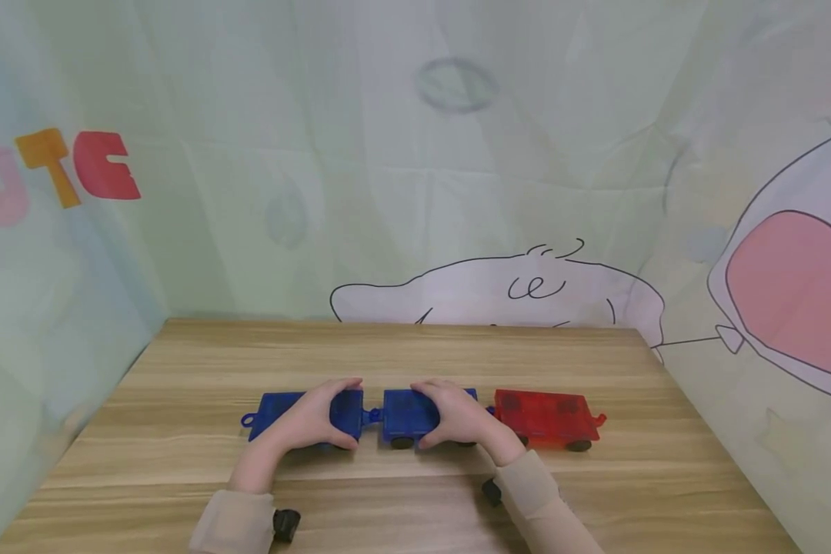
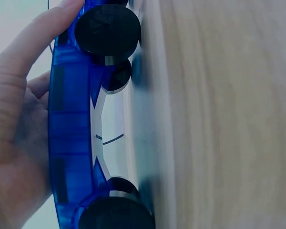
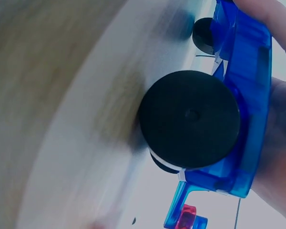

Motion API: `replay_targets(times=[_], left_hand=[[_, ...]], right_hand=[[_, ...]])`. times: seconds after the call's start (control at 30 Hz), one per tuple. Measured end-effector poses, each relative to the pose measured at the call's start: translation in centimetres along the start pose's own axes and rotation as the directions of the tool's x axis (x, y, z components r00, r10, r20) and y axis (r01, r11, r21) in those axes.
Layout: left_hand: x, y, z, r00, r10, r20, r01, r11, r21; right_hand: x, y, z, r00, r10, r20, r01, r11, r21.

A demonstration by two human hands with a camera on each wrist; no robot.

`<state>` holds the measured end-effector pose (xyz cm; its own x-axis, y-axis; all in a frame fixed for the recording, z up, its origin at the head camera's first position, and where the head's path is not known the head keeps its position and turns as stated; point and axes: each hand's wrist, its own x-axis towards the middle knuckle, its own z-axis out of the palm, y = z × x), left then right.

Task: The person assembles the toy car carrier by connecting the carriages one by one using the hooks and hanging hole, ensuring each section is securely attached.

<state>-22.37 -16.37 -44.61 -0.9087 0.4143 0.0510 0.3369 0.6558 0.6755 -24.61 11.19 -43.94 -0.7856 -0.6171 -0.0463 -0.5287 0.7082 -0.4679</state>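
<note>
Two see-through blue toy train cars and a red one stand in a row on the wooden table. My left hand (image 1: 308, 419) grips the left blue car (image 1: 274, 406) across its width, thumb on the near side and fingers on the far side. Around the middle blue car (image 1: 403, 409) my right hand (image 1: 460, 415) holds on in the same way. A hook-and-ring coupling (image 1: 372, 416) shows between the blue cars. The red car (image 1: 547, 415) sits just beyond my right hand, its near coupling partly covered. Black wheels (image 2: 107, 33) show under the left car in the left wrist view.
The wooden table (image 1: 388, 508) reaches back to a printed cloth backdrop (image 1: 249, 192) that also rises at both sides. Bare wood lies before and behind the cars. A small black device (image 1: 287, 525) sits at my left wrist, another (image 1: 492, 492) at the right.
</note>
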Motion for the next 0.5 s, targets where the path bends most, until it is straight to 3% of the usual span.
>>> replay_targets(times=[0.5], left_hand=[[-0.10, 0.27, -0.28, 1.000, 0.002, 0.008, -0.002, 0.999, 0.049]], right_hand=[[-0.17, -0.30, -0.28, 1.000, -0.017, -0.013, 0.016, 0.999, -0.050]])
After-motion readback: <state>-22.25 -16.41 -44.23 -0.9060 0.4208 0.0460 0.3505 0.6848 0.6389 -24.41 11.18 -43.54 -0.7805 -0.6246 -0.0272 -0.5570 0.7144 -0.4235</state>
